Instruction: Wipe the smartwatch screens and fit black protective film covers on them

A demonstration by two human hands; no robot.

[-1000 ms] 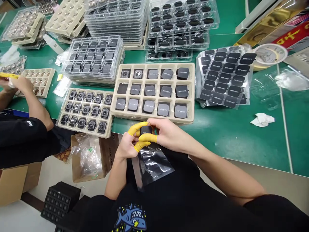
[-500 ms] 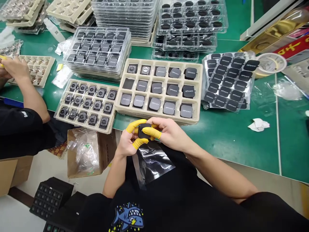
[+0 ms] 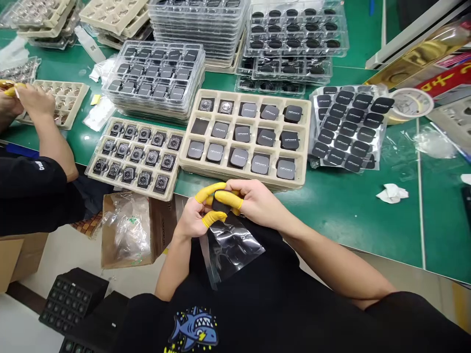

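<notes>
Both hands meet at the table's front edge, with yellow finger covers on several fingers. My left hand [image 3: 195, 215] grips the left side of a small black square piece [image 3: 221, 202]. From the right, my right hand [image 3: 253, 201] closes on the same piece, its thumb lying across the top. Below the hands hangs a clear plastic film [image 3: 235, 245], its upper end hidden by the fingers. Just beyond is a beige tray [image 3: 243, 171] of dark square pieces, and left of it a tray [image 3: 154, 193] of watch-like parts.
Clear trays are stacked behind [image 3: 158, 100]. Sheets of black stickers [image 3: 346, 127], a tape roll [image 3: 410, 103] and crumpled tissue [image 3: 392, 193] are at right. A co-worker's hand [image 3: 39, 100] is at far left, above an open carton [image 3: 127, 230] on the floor.
The view has shifted slightly, moving the trays a little right. My right thumb has slid left over the black piece, covering more of its top.
</notes>
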